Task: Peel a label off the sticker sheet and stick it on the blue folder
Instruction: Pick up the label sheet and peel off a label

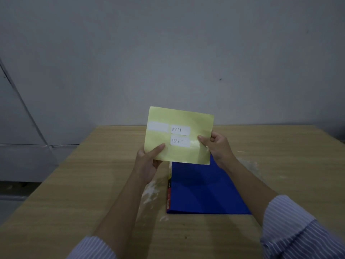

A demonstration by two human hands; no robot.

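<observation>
**Head view: sheet being held up over the folder**

Filling the lower frame, a table [84, 184] is carrying the folder [205, 187], lying flat at centre. Above it, the sheet [179, 156] is being held upright, three labels [180, 141] sticking to it. The left hand [149, 159] is pinching its lower left edge; the right hand [216, 146] is gripping its right edge.

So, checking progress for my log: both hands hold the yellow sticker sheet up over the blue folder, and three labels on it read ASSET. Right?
Not quite. The head view shows only two written labels on the sticker sheet; the third label is blank. The left hand and right hand do hold it over the blue folder.
</observation>
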